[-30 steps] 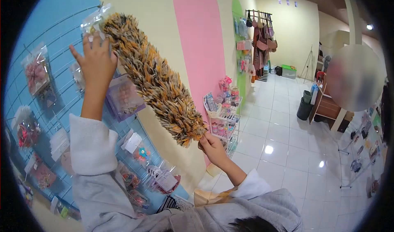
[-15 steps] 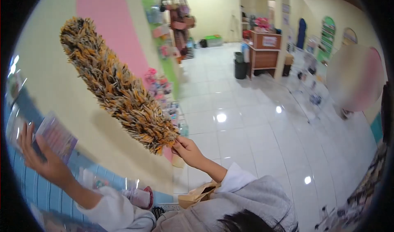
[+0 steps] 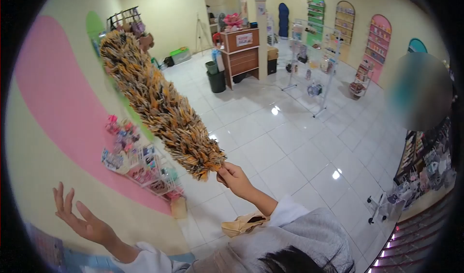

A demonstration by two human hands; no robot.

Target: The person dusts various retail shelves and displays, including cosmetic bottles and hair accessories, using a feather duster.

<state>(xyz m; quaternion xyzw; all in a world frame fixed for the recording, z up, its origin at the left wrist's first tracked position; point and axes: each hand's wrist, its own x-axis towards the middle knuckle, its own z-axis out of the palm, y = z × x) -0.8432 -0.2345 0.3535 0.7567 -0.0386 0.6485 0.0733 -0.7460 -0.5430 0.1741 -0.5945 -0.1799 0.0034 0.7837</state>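
A long fluffy duster [image 3: 157, 104], in mottled yellow, grey and dark brown, slants up and to the left across the view. My right hand [image 3: 234, 179] grips it at its lower end, and the handle is hidden in my fingers. To the lower left, my left hand [image 3: 87, 220] is raised in front of the cream wall with its fingers spread, holding nothing. Below it, at the bottom left edge, a blurred package [image 3: 46, 246] hangs near a light blue panel [image 3: 87, 261].
A white rack of small goods [image 3: 145, 169] stands by the left wall. Farther off are a brown counter [image 3: 240, 55], a dark bin [image 3: 217, 81] and a wheeled display stand [image 3: 316, 75]. Arched shelves [image 3: 377, 43] line the far wall. A brown bag [image 3: 244, 224] is near my body.
My view has swung to the right, bringing the arched shelves and display stand into sight. My left hand is now apart from the hanging packages. The duster stays in my right hand.
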